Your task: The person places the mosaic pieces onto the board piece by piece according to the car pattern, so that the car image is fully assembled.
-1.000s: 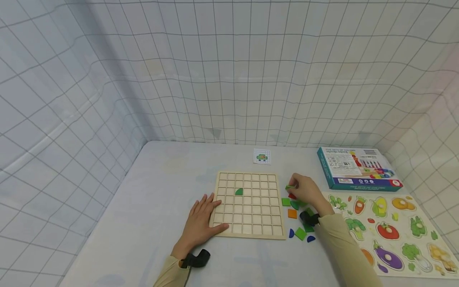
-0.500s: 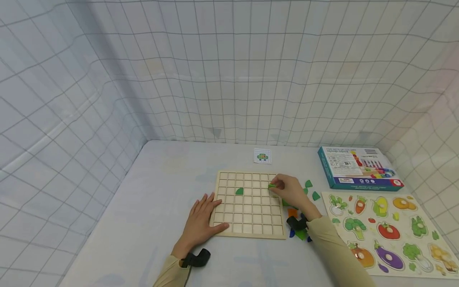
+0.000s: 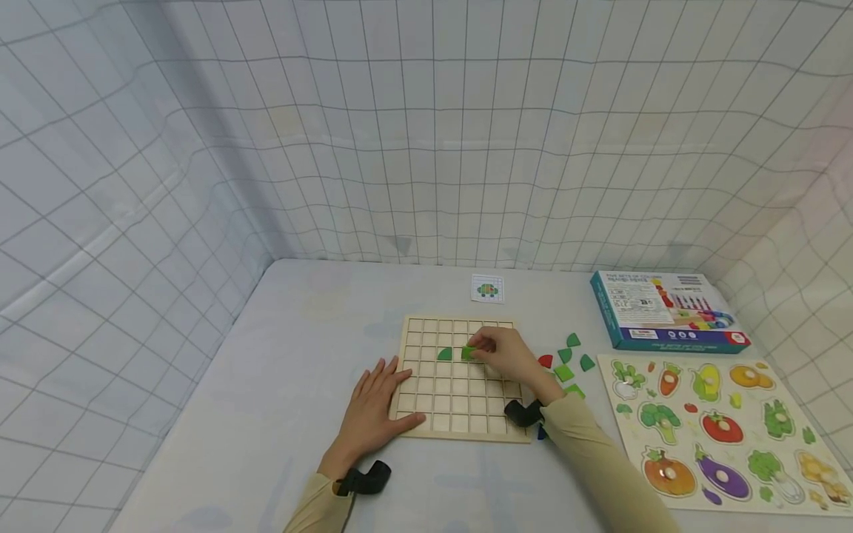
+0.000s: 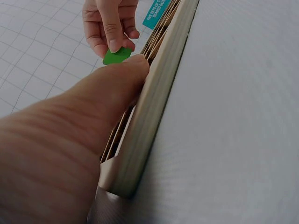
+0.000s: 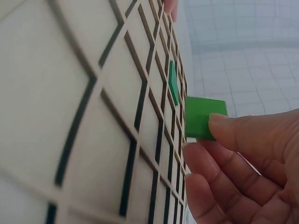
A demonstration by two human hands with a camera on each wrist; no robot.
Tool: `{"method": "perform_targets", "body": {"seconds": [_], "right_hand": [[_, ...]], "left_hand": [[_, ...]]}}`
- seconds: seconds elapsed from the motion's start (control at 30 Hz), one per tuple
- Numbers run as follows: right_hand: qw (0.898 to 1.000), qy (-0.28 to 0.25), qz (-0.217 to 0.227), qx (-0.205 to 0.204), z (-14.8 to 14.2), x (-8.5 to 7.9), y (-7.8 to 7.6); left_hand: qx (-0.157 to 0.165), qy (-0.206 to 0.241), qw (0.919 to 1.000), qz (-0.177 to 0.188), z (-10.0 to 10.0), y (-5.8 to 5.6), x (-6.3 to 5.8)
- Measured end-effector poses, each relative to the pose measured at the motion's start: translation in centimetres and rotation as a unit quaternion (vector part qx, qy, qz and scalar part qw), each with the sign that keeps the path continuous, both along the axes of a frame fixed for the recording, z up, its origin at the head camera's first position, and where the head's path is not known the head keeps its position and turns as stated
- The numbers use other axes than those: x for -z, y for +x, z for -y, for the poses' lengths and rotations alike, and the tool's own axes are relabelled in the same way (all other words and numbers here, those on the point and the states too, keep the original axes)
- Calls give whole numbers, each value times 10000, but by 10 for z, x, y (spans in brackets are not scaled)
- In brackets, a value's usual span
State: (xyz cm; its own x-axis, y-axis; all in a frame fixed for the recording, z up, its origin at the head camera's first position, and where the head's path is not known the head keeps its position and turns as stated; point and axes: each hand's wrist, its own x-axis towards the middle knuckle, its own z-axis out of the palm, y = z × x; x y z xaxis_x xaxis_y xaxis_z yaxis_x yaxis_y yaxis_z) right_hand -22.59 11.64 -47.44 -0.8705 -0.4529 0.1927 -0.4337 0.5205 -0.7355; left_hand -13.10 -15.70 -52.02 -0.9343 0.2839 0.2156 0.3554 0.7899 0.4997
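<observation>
My right hand [image 3: 506, 354] pinches a light green square tile [image 5: 204, 116] between thumb and fingers, close over the wooden grid board [image 3: 460, 438]. One dark green quarter-circle tile [image 3: 444, 354] lies in a cell of the board, just left of the held square. My left hand [image 3: 370, 411] rests flat on the board's left edge with its fingers spread; in the left wrist view its thumb [image 4: 117, 77] lies along the board's rim.
Right of the board lie several loose tiles, including a red quarter circle [image 3: 545, 361] and a green square [image 3: 563, 372]. Farther right are a vegetable puzzle board [image 3: 629, 429] and a teal-edged box [image 3: 666, 311]. A small picture card [image 3: 488, 289] lies behind the board.
The right hand has moved left from the loose tiles to over the board, carrying the green square tile. The left hand has stayed in place.
</observation>
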Motion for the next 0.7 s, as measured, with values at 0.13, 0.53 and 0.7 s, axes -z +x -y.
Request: {"method": "perform_targets", "body": {"seconds": [0.13, 0.53, 0.7], "right_hand": [[9997, -195, -126, -14, 9, 3, 0], [9979, -265, 274, 523, 20, 6, -1], [9977, 43, 302, 608, 21, 6, 1]], "left_hand": [[-10, 5, 10000, -16, 0, 0, -1], [-24, -27, 10000, -49, 0, -1, -1], [-24, -41, 9999, 135, 0, 0, -2]]}}
